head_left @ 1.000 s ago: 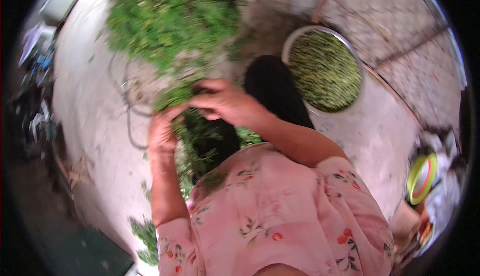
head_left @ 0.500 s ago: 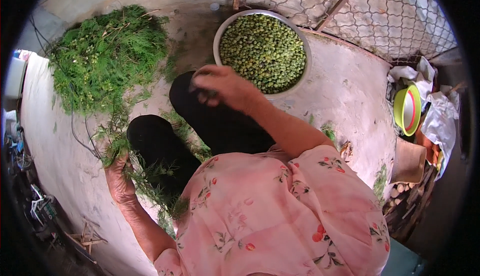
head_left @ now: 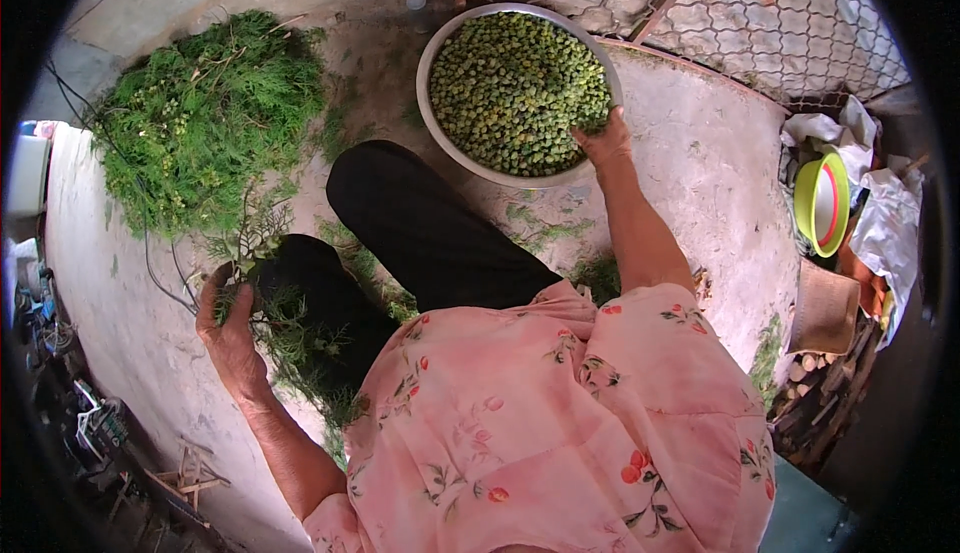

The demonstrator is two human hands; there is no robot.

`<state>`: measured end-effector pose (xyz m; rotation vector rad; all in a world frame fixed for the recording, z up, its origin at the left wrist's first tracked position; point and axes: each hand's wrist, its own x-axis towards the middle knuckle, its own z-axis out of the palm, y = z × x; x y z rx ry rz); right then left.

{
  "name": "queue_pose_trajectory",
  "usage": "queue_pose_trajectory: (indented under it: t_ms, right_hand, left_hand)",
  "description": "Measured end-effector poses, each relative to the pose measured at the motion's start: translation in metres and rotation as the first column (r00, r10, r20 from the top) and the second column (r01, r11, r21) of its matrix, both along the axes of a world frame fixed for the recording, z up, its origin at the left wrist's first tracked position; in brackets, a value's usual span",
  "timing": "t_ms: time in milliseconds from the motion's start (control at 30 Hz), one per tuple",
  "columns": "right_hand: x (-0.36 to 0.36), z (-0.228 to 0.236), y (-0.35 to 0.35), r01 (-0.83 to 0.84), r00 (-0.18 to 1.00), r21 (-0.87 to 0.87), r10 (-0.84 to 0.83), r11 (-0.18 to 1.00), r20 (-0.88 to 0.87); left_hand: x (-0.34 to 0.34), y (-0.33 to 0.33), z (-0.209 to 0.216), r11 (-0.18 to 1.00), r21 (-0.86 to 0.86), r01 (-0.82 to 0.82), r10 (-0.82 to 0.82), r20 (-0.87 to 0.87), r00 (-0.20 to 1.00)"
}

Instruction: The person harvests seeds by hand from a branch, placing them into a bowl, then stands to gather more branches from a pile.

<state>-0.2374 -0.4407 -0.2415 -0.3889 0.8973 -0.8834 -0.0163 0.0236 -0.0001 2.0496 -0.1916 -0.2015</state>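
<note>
My left hand [head_left: 232,328] is closed around a feathery green conifer sprig [head_left: 262,236] beside my left knee. More of its foliage [head_left: 300,338] drapes over my black trouser leg. My right arm is stretched forward, and my right hand [head_left: 607,141] grasps the right rim of a wide metal basin [head_left: 430,133]. The thumb lies inside the rim, over the contents; the other fingers are partly hidden. Small round green cones [head_left: 515,93] fill the basin.
A big heap of cut conifer branches [head_left: 215,123] lies at the far left, with a dark cable [head_left: 148,238] running past it. Behind the basin stands a metal lattice [head_left: 760,33]. Yellow-green basins [head_left: 808,208], white sacks [head_left: 885,243] and firewood [head_left: 825,403] crowd the right side.
My right hand has swung from above my right knee to the basin's right rim. The left hand still holds the sprig, now turned more upright. The view has shifted slightly.
</note>
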Motion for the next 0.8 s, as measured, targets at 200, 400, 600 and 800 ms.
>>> queue_pose_trajectory:
  t_ms: [200,400,600,800]
  right_hand:
    - [-0.002,0.015,-0.018,-0.031,0.999,-0.013,0.031,0.999,-0.037]
    - [-0.017,-0.042,-0.037,-0.717,0.424,-0.472,-0.217,0.512,-0.879]
    - [0.077,0.056,0.036,-0.27,0.962,-0.037,0.267,0.962,-0.06]
    - [0.159,0.189,0.203,-0.745,0.63,-0.376,0.766,0.551,-0.126]
  left_hand:
    - [-0.003,-0.009,0.002,0.98,-0.119,-0.157,0.15,-0.071,0.986]
    - [0.001,0.005,-0.001,0.898,-0.317,-0.304,0.283,-0.11,0.953]
    - [0.007,0.004,0.006,0.66,-0.606,-0.444,0.22,-0.41,0.885]
    - [0.002,0.034,0.002,0.575,-0.67,-0.47,0.126,-0.495,0.86]
